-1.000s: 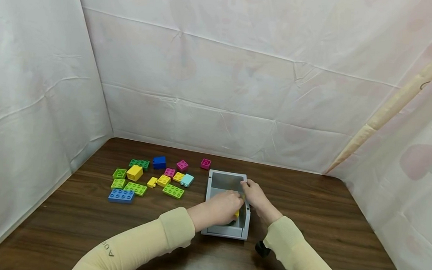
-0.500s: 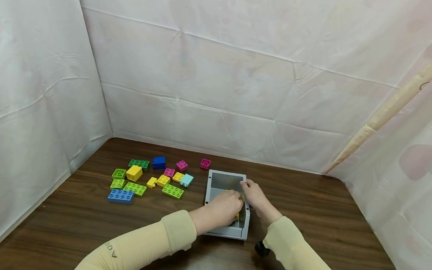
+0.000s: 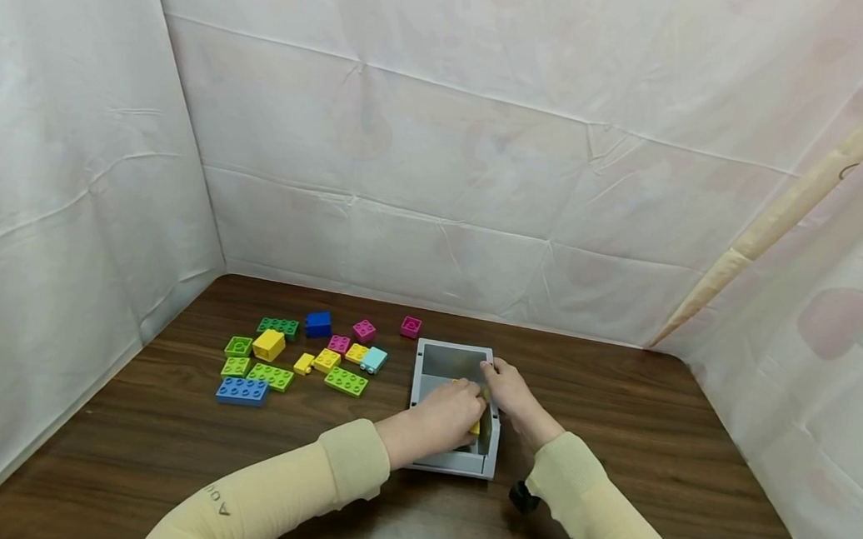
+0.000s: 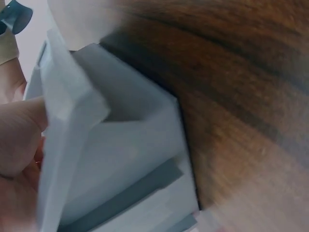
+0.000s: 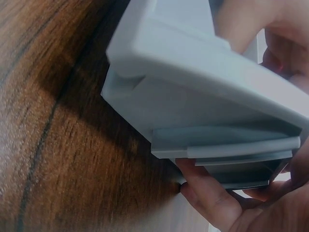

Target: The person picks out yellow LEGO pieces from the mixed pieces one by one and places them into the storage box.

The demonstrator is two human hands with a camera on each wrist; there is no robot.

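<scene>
A grey plastic box [image 3: 455, 463] stands right of the table's middle. My left hand [image 3: 442, 412] reaches down into it over the left wall, fingers curled at a yellow block [image 3: 475, 428] that is mostly covered by the hand. With the thumb over the right wall's rim, my right hand [image 3: 511, 394] grips the box from outside. In the right wrist view its fingers [image 5: 207, 193] curl under the ledges on the box's outer side. The left wrist view shows the other outer wall [image 4: 130, 159], which hides the left fingertips.
Toy bricks lie scattered left of the box: a blue brick [image 3: 241, 391], a lime brick [image 3: 346, 381], a yellow brick [image 3: 269, 344], a pink brick [image 3: 411, 326] and several others. White cloth [image 3: 438, 178] encloses the wooden table [image 3: 652, 452] behind and at both sides.
My left hand shifts very slightly inside the box, and a little more of the yellow block shows beyond its knuckles. The right hand, the box and the loose bricks stay in place.
</scene>
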